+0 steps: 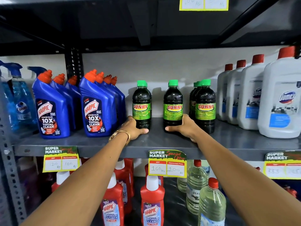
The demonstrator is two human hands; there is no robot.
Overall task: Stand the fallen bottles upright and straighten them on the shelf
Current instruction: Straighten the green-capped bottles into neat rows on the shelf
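Both arms reached forward to the grey metal shelf [162,141]. The left hand [132,128] was wrapped around the base of the left dark bottle [141,104], thumb lying along the front of its foot and fingers hidden behind it. A gold watch [119,136] sat on that wrist. The right hand [185,126] gripped the base of the middle dark bottle [173,103] the same way, thumb pointing left across its foot, a ring on one finger beside the label. Both bottles stood upright on the shelf with green caps and green labels facing front, well apart from each other. A further group of dark bottles [205,106] stood upright just right of the right hand, one behind another. To the left stood two rows of blue cleaner bottles [96,108], and to the right a row of white jugs [281,101] with red caps. A yellow price tag [167,163] hung from the shelf edge between the forearms.
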